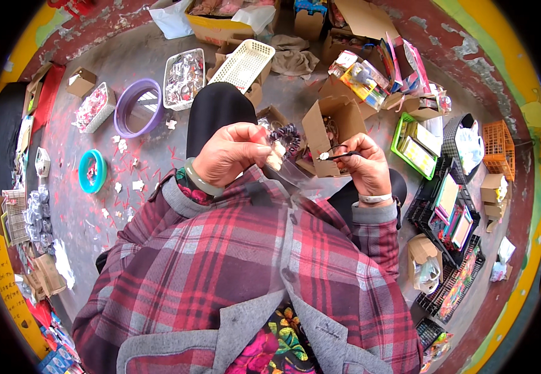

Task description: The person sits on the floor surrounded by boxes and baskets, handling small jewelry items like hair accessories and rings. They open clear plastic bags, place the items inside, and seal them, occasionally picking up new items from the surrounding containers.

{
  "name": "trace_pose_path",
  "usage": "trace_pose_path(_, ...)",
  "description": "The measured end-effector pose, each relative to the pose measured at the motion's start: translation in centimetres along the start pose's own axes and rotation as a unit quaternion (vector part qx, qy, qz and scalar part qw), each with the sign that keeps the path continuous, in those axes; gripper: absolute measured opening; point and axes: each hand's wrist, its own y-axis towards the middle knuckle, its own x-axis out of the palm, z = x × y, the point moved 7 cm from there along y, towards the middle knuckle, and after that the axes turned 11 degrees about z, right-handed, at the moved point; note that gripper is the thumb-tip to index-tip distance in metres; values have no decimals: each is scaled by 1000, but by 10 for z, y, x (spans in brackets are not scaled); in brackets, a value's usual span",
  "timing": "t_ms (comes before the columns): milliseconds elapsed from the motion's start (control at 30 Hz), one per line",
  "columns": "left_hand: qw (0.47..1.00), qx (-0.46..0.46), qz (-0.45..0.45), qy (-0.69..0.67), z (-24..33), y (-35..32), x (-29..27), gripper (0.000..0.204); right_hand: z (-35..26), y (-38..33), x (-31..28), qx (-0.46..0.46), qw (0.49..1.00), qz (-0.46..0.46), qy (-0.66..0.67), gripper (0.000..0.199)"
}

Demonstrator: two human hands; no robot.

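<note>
From the head view, the left hand (230, 159) is closed, its fingers (259, 149) curled and pinched on the top edge of a thin clear plastic sleeve bag (292, 177) that hangs in front of the chest in the centre of the scene. Just beyond it sits a dark, petal-shaped hair clip with a pale card (283, 140), touching the bag's mouth. The right hand (367, 165) is also closed — thumb and forefinger grip a slim black hair band with a small white bead (339, 153), held level, near the bag but apart from it.

I judge the bag feather-light, limp and slippery — best pinched at its rim, since the film crumples anywhere else. The band looks light and springy, safest held at its thin middle rather than by the bead.

Just beyond the hands stands an open brown cardboard box (332, 128) on the grey concrete floor (127, 56). Farther left lie a purple plastic ring basin (121, 106) and a white mesh basket (245, 62).
</note>
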Motion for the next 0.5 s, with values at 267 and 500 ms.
trace_pose_path(267, 996, 22, -58, -58, 5, -4, 8, 7, -12, 21, -59, -85, 956, 119, -256, 24)
trace_pose_path(500, 996, 1, -58, -74, 1, -3, 9, 6, -49, -7, 39, -315, 830, 90, -452, 44)
